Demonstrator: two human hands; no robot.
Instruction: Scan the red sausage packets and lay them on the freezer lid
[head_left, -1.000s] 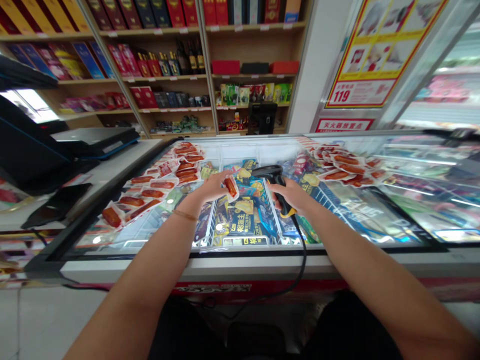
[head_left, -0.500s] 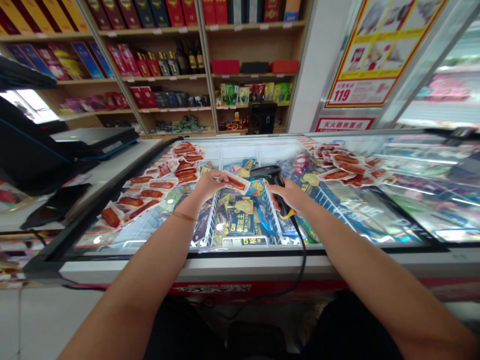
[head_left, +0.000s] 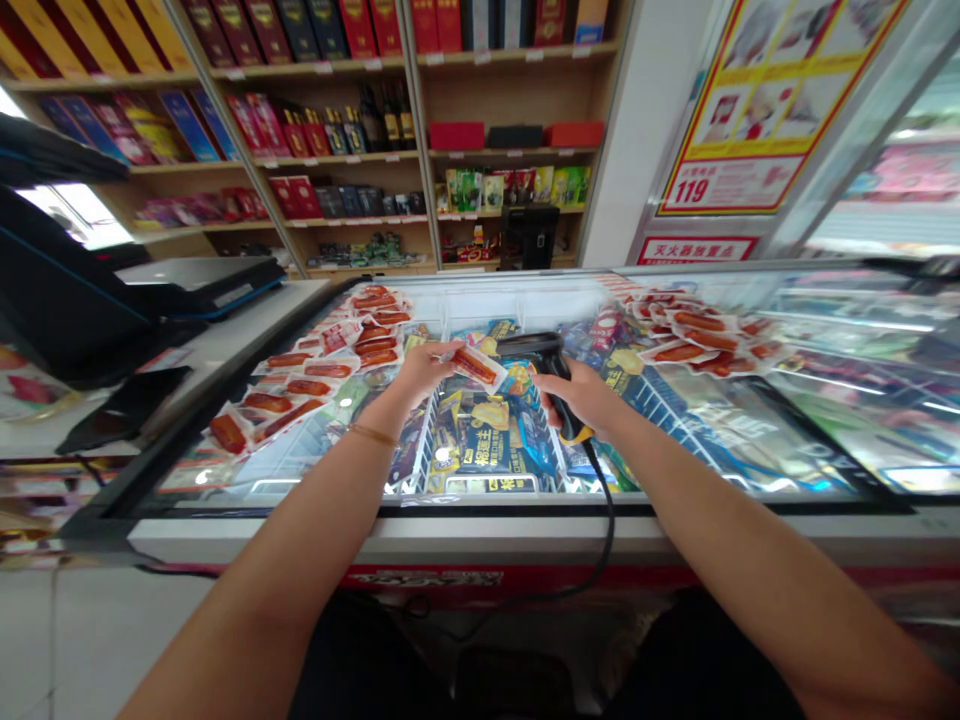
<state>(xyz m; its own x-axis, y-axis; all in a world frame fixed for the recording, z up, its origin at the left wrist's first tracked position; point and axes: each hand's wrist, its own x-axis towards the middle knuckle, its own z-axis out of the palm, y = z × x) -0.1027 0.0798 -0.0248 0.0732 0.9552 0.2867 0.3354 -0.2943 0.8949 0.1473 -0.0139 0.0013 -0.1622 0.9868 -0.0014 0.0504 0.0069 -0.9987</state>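
Observation:
My left hand (head_left: 424, 372) pinches one end of a vacuum-packed sausage (head_left: 480, 367), reddish brown in a clear and white pouch. Wrapped round the handle of a black barcode scanner (head_left: 564, 385) is my right hand (head_left: 589, 398). The scanner's head points left, close above the far end of the sausage pouch. From its handle a black cable (head_left: 609, 520) hangs down over the freezer's front. Both hands are above the chest freezer's glass lid. More packed sausages (head_left: 322, 369) lie on the left of the glass, and a heap of them (head_left: 697, 330) on the right.
Under the glass of the chest freezer (head_left: 480, 527), bagged frozen goods (head_left: 487, 440) sit in white wire baskets. A counter with a black device (head_left: 206, 280) stands at the left. Shelves (head_left: 315, 160) with boxes and bottles line the back wall, beside a yellow and red poster (head_left: 780, 110).
The sausage pouch has tilted slightly, its right end dipping a little. The scanner stays almost where it was, and the whole view has shifted slightly.

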